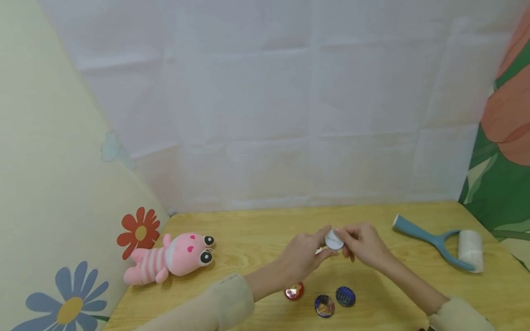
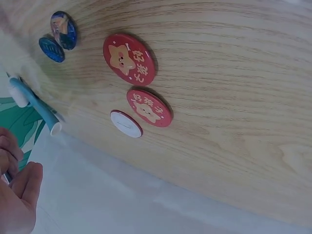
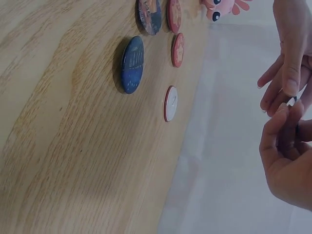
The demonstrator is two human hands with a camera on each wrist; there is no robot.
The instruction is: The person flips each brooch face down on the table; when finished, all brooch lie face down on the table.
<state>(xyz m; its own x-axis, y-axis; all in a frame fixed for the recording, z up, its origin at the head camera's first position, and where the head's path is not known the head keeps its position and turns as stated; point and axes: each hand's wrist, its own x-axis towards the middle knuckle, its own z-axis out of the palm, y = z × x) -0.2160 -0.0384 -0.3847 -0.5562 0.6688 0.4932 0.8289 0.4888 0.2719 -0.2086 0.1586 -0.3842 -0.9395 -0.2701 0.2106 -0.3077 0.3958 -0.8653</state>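
Observation:
A round pin badge (image 1: 333, 240) is held up over the table, its white back toward the head camera. My left hand (image 1: 304, 253) pinches it at its left edge between thumb and fingers. From the other side, my right hand (image 1: 366, 243) pinches near its right edge with thumb and forefinger. In the right wrist view the fingers of both hands meet and hide most of the badge. Below lie two red badges with a star face, one larger (image 2: 129, 61) and one smaller (image 2: 149, 108). Beside them a badge (image 2: 126, 124) lies white back up.
Two blue badges (image 1: 325, 305) (image 1: 345, 296) lie near the table's front. A pink striped plush toy (image 1: 174, 259) lies at the left. On the right is a blue Y-shaped handle with a white roll (image 1: 470, 250). A white cloth (image 1: 248, 115) hangs behind the table (image 1: 248, 220).

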